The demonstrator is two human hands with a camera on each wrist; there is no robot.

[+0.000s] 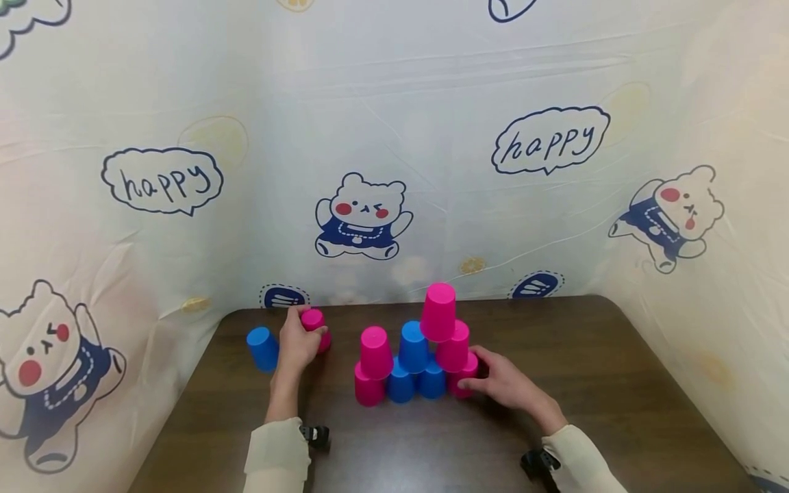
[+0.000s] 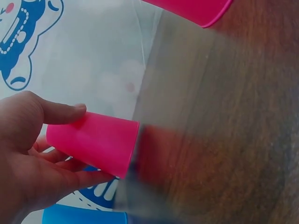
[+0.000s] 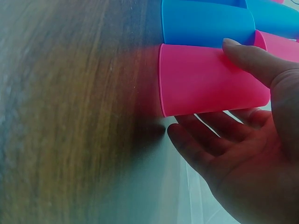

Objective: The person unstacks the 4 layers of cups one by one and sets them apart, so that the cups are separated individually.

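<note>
My left hand [image 1: 300, 340] grips an upside-down pink cup [image 1: 316, 330] at the table's far left. In the left wrist view its thumb lies on one side of that cup [image 2: 96, 142], fingers on the other. A blue cup [image 1: 262, 349] stands just left of this hand. My right hand [image 1: 508, 380] holds the pink cup [image 3: 210, 81] at the right end of a stack's bottom row, thumb on one side and fingers along the other. Above the row sit a pink cup [image 1: 376, 352], a blue cup [image 1: 414, 346] and another pink cup [image 1: 453, 347]; one pink cup [image 1: 439, 312] tops the right pair.
The stack's bottom row also has a pink cup [image 1: 370, 385] at its left end and blue cups [image 1: 401, 385] in the middle. Behind the brown wooden table [image 1: 394, 452] hangs a pale printed cloth [image 1: 431, 137], which also closes off both sides.
</note>
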